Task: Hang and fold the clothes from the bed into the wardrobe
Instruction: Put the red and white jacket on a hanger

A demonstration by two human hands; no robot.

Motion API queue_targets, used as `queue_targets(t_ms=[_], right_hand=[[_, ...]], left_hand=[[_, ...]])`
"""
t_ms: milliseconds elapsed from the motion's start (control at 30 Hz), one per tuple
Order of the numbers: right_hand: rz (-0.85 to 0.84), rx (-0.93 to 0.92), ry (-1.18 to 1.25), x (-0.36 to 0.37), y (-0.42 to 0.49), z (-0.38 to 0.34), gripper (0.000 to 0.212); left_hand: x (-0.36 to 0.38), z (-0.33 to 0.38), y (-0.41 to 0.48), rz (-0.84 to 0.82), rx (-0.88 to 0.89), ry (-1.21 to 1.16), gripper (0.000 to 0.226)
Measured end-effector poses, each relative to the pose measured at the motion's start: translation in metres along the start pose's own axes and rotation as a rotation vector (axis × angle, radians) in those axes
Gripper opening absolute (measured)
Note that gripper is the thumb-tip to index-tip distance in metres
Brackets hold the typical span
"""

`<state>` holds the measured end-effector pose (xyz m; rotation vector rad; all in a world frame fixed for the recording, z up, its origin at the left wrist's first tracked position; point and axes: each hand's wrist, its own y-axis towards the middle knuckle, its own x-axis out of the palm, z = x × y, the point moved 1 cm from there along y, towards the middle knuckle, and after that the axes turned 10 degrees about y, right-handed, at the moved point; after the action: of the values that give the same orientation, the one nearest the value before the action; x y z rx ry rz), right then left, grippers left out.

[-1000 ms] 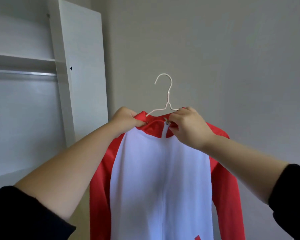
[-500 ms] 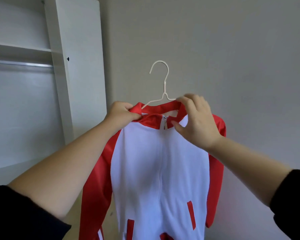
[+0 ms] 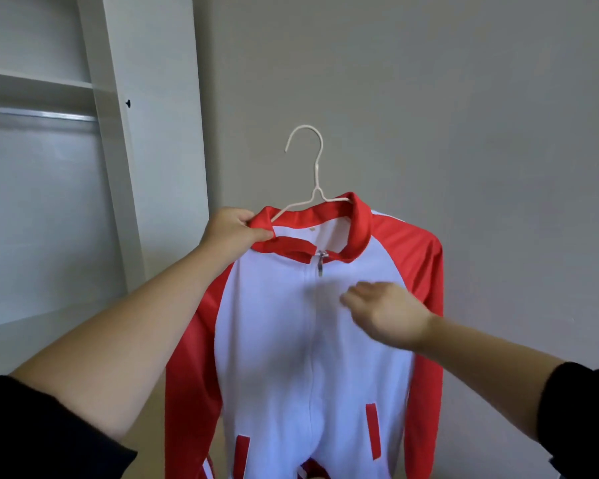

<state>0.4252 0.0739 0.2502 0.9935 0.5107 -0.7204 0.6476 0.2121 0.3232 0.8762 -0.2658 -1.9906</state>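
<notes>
A white zip jacket (image 3: 270, 340) with red sleeves and a red collar hangs on a white wire hanger (image 3: 313, 164), held up in front of me. My left hand (image 3: 232, 231) grips the left side of the collar together with the hanger's shoulder. My right hand (image 3: 384, 311) is blurred in front of the jacket's chest, just right of the zip, fingers loosely curled and holding nothing. The hanger's hook points up, free in the air. The open wardrobe (image 3: 118, 108) stands at the left with its metal rail (image 3: 38, 115) bare.
A white wardrobe side panel (image 3: 153, 133) stands between the rail and the jacket. A shelf (image 3: 32, 81) runs above the rail. A plain grey wall (image 3: 464, 115) fills the right and back.
My right hand let go of the collar and dropped to the jacket's chest. The jacket now hangs from my left hand alone and shows more of its length.
</notes>
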Motion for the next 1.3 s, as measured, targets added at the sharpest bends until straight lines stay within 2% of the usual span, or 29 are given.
queue_targets(t_ms=[33, 67, 133, 167, 200, 233, 267, 333, 433, 600, 733, 967, 1167, 1300], right_hand=[[0.158, 0.126, 0.084, -0.008, 0.003, 0.007, 0.011], [0.321, 0.294, 0.170, -0.017, 0.008, 0.015, 0.017], [0.579, 0.693, 0.373, -0.031, 0.021, 0.033, 0.020], [0.644, 0.852, 0.471, -0.033, 0.026, 0.044, 0.019], [0.633, 0.965, 0.518, -0.035, 0.032, 0.053, 0.022], [0.562, 0.991, 0.519, -0.035, 0.037, 0.060, 0.027], [0.437, 0.976, 0.514, -0.035, 0.040, 0.066, 0.030], [0.211, 0.911, 0.556, -0.031, 0.039, 0.074, 0.013], [0.069, 0.923, 0.593, -0.019, 0.024, 0.078, 0.028], [0.075, 1.032, 0.493, 0.007, 0.021, 0.069, 0.041], [0.145, 1.094, 0.446, 0.026, 0.036, 0.071, 0.051], [0.254, 1.038, 0.509, 0.143, 0.098, 0.099, 0.053], [0.179, 0.958, 0.613, 0.258, 0.160, 0.144, 0.055], [0.082, 0.965, 0.712, 0.287, 0.200, 0.158, 0.056]], left_hand=[[-0.002, -0.002, 0.000, 0.001, 0.001, 0.002, 0.020], [-0.003, -0.003, 0.000, 0.002, 0.004, -0.001, 0.019], [-0.001, -0.001, -0.002, -0.003, 0.019, -0.002, 0.017], [0.001, 0.001, -0.004, -0.009, 0.032, 0.003, 0.016], [0.004, 0.004, -0.006, -0.014, 0.047, 0.010, 0.016], [0.006, 0.006, -0.007, -0.016, 0.062, 0.021, 0.014], [0.008, 0.007, -0.008, -0.017, 0.075, 0.030, 0.012], [0.009, 0.007, -0.009, -0.009, 0.089, 0.036, 0.011], [0.012, -0.003, -0.011, -0.015, 0.097, 0.055, 0.011], [0.023, -0.020, -0.009, 0.039, 0.096, 0.248, 0.021], [0.023, -0.044, 0.005, 0.123, 0.064, 0.275, 0.030], [0.038, -0.147, 0.074, 0.318, -0.034, 0.305, 0.033], [0.050, -0.240, 0.151, 0.377, -0.133, 0.326, 0.030], [0.030, -0.256, 0.179, 0.325, -0.177, 0.407, 0.023]])
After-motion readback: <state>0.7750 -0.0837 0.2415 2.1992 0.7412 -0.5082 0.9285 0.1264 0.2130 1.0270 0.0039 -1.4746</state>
